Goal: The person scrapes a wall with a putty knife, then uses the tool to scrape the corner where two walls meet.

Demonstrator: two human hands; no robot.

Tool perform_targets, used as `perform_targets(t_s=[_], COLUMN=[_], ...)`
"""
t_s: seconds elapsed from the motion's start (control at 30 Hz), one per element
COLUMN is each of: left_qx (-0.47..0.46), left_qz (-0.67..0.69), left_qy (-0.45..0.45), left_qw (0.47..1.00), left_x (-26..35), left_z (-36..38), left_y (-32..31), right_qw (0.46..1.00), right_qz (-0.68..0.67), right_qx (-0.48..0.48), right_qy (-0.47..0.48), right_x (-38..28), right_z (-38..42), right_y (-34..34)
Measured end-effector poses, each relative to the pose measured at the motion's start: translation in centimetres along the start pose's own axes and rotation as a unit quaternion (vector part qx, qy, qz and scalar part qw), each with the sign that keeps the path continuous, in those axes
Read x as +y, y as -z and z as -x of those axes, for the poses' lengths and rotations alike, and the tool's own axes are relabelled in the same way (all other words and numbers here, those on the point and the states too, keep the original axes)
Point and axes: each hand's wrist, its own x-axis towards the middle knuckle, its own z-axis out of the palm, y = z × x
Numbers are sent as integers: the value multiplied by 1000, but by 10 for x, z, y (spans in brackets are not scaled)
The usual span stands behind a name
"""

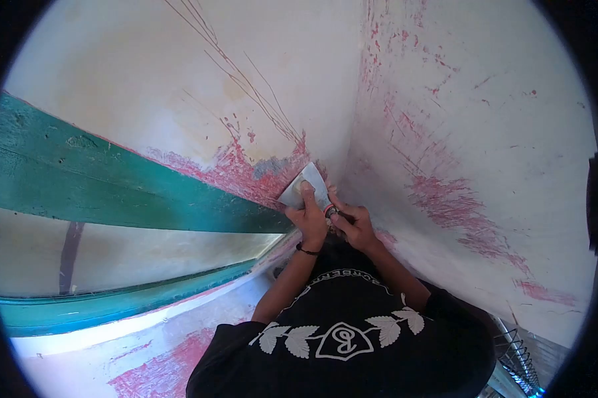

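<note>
A wide metal scraper lies with its blade against the wall in the corner, beside the end of the green board. My right hand is closed around its dark handle, near a red band. My left hand, with a dark band on its wrist, grips the blade's lower part, one digit pressed flat on the metal. Next to the blade's edge is a scraped patch of red and grey on the white wall. Some fingers of both hands are hidden.
A green painted board runs along the left wall, above a pale pane and a second green strip. The right wall bears red scratched patches. A wire coil and metal bars sit at the lower right.
</note>
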Motion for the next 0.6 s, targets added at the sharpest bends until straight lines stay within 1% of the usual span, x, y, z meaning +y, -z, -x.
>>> perform_targets(t_s=[0.07,0.17,0.27,0.37,0.47,0.57,0.6], left_qx=[4,-15,-19,-26,-35,-34,-40], left_qz=[6,-31,-16,-7,-18,-42,-20], left_qy=[-6,-34,-37,-26,-45,-69,-62], left_qw=[1000,999,999,999,998,996,997], left_x=[7,17,12,-2,6,20,13], left_z=[1,-3,-4,-4,1,-3,-6], left_y=[-6,-11,-10,-1,-4,-15,-12], right_qw=[1000,1000,999,1000,1000,1000,1000], right_qz=[15,16,10,22,-2,-11,-3], right_qx=[-17,2,19,6,10,7,15], right_qy=[5,13,35,-5,-3,-4,19], right_x=[-3,-25,-14,-4,-3,-15,-15], right_z=[-3,-6,-7,0,1,-6,-7], right_y=[5,-1,-2,1,-1,-1,-3])
